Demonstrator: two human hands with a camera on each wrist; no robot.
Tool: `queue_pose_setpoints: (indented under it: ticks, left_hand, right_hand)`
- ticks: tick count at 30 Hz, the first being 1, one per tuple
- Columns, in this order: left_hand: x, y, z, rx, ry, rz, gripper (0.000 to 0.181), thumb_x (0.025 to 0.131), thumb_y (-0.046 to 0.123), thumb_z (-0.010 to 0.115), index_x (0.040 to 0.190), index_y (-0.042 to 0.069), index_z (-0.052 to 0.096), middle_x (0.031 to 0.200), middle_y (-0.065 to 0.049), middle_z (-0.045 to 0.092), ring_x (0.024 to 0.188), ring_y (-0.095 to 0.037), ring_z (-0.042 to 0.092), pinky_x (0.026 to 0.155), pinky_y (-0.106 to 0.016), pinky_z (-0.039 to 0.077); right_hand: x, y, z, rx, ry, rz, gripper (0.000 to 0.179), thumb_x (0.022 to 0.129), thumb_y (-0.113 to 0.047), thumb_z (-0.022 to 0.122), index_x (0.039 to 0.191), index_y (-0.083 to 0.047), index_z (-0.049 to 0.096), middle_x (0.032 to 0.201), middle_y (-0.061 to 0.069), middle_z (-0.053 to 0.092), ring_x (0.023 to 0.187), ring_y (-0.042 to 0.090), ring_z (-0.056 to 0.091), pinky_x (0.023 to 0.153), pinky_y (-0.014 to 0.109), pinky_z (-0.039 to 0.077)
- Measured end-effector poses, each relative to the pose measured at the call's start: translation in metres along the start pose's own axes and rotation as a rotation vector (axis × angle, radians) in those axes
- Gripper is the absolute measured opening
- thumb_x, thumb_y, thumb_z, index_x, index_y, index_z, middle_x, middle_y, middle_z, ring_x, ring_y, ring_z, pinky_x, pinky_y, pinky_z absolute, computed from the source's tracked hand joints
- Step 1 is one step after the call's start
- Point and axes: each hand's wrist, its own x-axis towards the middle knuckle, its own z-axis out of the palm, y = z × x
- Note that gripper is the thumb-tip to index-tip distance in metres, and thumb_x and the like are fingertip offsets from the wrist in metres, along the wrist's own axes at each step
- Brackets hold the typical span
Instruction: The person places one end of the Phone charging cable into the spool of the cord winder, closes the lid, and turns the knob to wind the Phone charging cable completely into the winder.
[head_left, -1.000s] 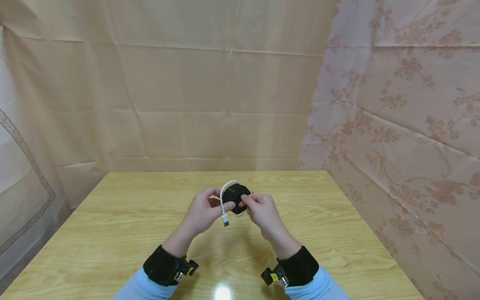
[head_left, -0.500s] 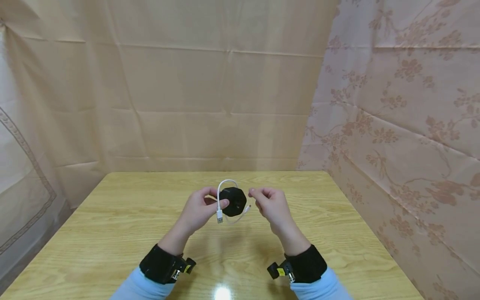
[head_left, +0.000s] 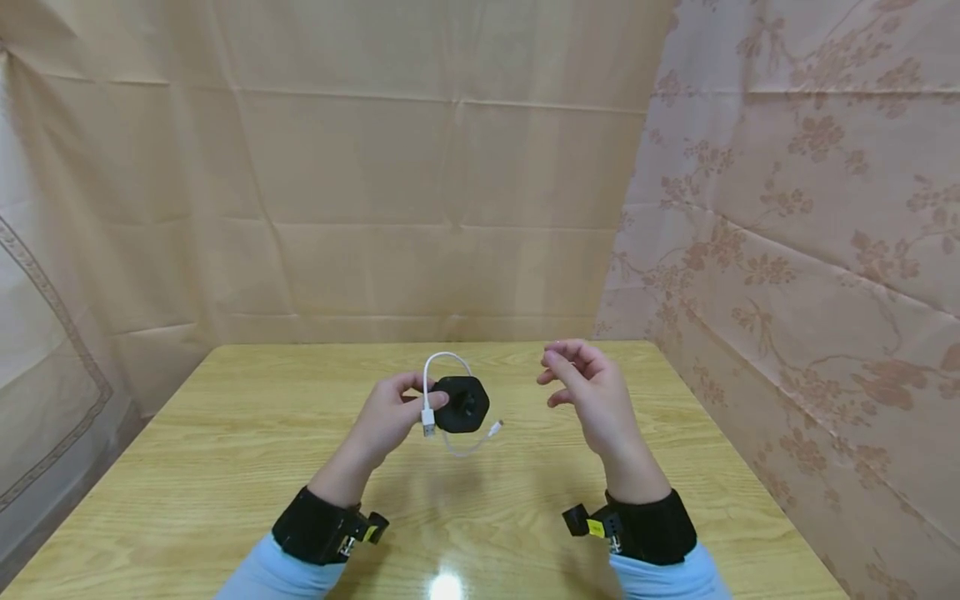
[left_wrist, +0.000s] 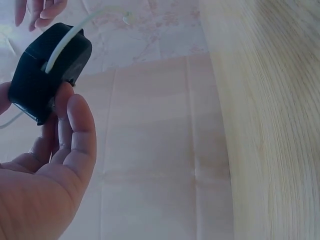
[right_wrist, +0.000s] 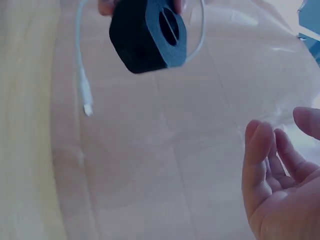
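Observation:
Over the middle of the table, my left hand (head_left: pixel 384 421) pinches a black six-sided cable winder (head_left: pixel 471 408) by its left edge, thumb in front and fingers behind. A white USB cable comes out of it at two places. One end loops over the top and hangs down to a USB plug (head_left: pixel 428 422) beside the thumb. The other end curves out below to a small white plug (head_left: pixel 495 428) at the lower right. In the right wrist view a round opening shows in the winder's face (right_wrist: pixel 172 35). My right hand (head_left: pixel 592 400) is apart to the right, fingers loosely bent, holding nothing.
A light wood table (head_left: pixel 225 467) lies beneath both hands. Beige cloth (head_left: pixel 420 167) hangs behind it, and a pink flowered cloth (head_left: pixel 795 250) hangs along the right. Black straps with small cameras (head_left: pixel 651 527) sit on both wrists over light blue sleeves.
My right hand has let go of the winder and moved away right, its fingers loosening. The left hand has shifted slightly left with the winder, whose small plug now hangs free.

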Motion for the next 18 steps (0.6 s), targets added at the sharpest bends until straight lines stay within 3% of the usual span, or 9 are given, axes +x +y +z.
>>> queue_pose_setpoints:
  ticks: [5, 11, 15, 18]
  left_hand:
    - [0.001, -0.0012, -0.0003, -0.04, -0.015, -0.018, 0.024, 0.092, 0.014, 0.074, 0.098, -0.007, 0.064, 0.098, -0.014, 0.061, 0.074, -0.019, 0.065, 0.065, -0.028, 0.052]
    - [0.0011, -0.0007, 0.0014, -0.082, -0.04, -0.015, 0.025, 0.093, 0.013, 0.072, 0.1, -0.01, 0.064, 0.097, -0.015, 0.063, 0.069, -0.019, 0.066, 0.062, -0.029, 0.054]
    - [0.001, -0.0007, 0.0029, -0.091, -0.049, -0.016, 0.024, 0.093, 0.012, 0.071, 0.1, -0.01, 0.064, 0.096, -0.014, 0.064, 0.068, -0.019, 0.066, 0.062, -0.028, 0.054]
    - [0.0008, -0.0006, 0.0038, -0.104, -0.056, -0.021, 0.023, 0.093, 0.012, 0.071, 0.1, -0.01, 0.064, 0.095, -0.014, 0.064, 0.068, -0.019, 0.066, 0.062, -0.027, 0.054]
  right_hand:
    - [-0.0017, -0.0049, -0.0049, -0.241, 0.04, -0.2, 0.018, 0.099, -0.014, 0.069, 0.113, -0.003, 0.069, 0.104, 0.008, 0.067, 0.089, 0.021, 0.063, 0.063, 0.028, 0.055]
    - [-0.0028, -0.0073, -0.0055, -0.583, 0.09, -0.544, 0.028, 0.09, -0.01, 0.078, 0.116, -0.005, 0.07, 0.11, 0.005, 0.067, 0.097, 0.021, 0.062, 0.066, 0.035, 0.056]
    - [-0.0018, -0.0067, -0.0057, -0.705, 0.082, -0.703, 0.034, 0.087, -0.015, 0.08, 0.118, -0.003, 0.07, 0.113, 0.01, 0.066, 0.1, 0.027, 0.063, 0.071, 0.043, 0.056]
    - [-0.0008, -0.0058, -0.0052, -0.773, 0.027, -0.786, 0.036, 0.089, -0.022, 0.079, 0.119, -0.005, 0.07, 0.115, 0.012, 0.066, 0.102, 0.03, 0.064, 0.076, 0.046, 0.054]
